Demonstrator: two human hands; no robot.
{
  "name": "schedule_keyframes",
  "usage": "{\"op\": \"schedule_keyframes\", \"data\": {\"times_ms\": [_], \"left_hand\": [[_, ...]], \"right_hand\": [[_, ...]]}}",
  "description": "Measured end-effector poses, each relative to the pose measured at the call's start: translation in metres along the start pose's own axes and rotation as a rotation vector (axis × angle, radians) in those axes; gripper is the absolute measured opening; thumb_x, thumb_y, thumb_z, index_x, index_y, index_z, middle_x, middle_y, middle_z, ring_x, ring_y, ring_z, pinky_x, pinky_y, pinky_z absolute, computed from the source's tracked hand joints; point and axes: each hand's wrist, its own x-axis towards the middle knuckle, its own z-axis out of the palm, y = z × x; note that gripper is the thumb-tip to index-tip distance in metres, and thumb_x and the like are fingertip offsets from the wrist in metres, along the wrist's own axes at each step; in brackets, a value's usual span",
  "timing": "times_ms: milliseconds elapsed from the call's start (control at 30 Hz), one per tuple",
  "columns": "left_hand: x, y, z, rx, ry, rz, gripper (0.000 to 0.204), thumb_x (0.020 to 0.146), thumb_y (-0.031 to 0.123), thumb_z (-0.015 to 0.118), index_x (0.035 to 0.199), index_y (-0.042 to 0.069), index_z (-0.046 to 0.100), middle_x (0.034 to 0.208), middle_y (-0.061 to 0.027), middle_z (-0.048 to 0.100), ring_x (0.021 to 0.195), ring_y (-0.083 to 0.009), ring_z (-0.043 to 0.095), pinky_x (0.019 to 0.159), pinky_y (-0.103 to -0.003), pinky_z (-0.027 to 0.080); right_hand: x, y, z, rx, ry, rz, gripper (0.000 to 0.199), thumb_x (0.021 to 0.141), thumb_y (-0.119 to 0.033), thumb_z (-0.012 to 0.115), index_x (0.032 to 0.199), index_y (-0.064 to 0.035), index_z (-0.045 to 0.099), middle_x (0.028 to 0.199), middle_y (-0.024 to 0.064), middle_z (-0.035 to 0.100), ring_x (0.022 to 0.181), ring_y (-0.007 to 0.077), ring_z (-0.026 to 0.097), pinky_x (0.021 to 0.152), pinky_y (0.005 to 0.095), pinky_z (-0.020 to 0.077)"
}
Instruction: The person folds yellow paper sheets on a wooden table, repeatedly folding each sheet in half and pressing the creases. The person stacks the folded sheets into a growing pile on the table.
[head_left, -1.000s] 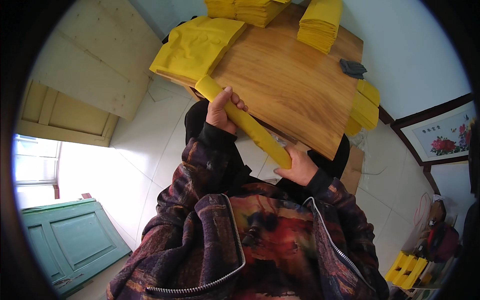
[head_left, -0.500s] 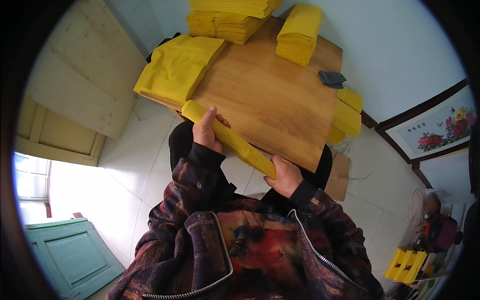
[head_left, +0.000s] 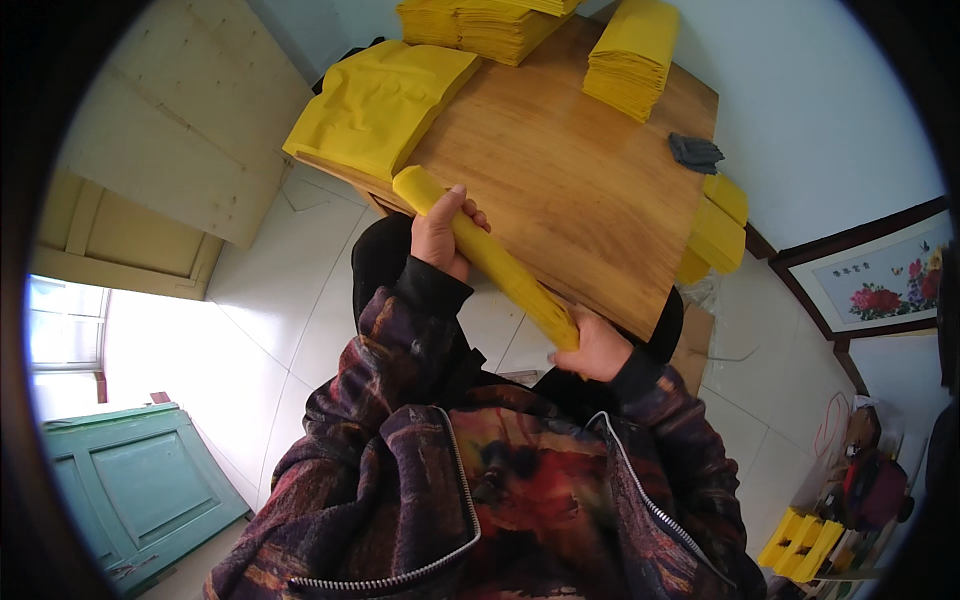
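Observation:
A long roll of yellow paper lies slantwise at the near edge of a wooden table. My left hand grips the roll near its upper left end. My right hand holds its lower right end by the table's edge. A loose pile of yellow sheets sits on the table's left corner, just beyond the roll's tip.
Stacks of yellow paper stand at the table's far side, and a small dark object lies near its right edge. More yellow bundles rest beside the table. A framed flower picture leans at right; a teal door panel lies at lower left.
The view has shifted a little, so the table sits higher and further left in the picture. Both hands keep their grip on the yellow roll in much the same pose.

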Motion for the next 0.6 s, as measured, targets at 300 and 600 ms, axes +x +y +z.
{"op": "schedule_keyframes", "data": {"times_ms": [300, 600], "left_hand": [[0.005, -0.003, -0.010, -0.132, -0.051, -0.073, 0.019, 0.084, 0.020, 0.067, 0.091, 0.012, 0.052, 0.075, -0.0038, 0.051, 0.069, -0.0192, 0.052, 0.070, -0.038, 0.046], [0.007, 0.005, -0.012, -0.300, -0.394, -0.143, 0.020, 0.084, 0.020, 0.066, 0.093, 0.011, 0.050, 0.072, -0.0036, 0.052, 0.066, -0.0189, 0.052, 0.067, -0.037, 0.047]], "right_hand": [[0.005, 0.008, -0.002, -0.155, 0.168, -0.213, 0.031, 0.074, -0.017, 0.075, 0.092, -0.0022, 0.055, 0.065, 0.0051, 0.057, 0.052, 0.0118, 0.055, 0.050, 0.0254, 0.0429], [-0.001, 0.005, -0.014, 0.487, -0.488, 0.128, 0.035, 0.072, -0.015, 0.071, 0.095, 0.0028, 0.052, 0.076, 0.0169, 0.061, 0.067, 0.0283, 0.061, 0.063, 0.0376, 0.0481]]}}
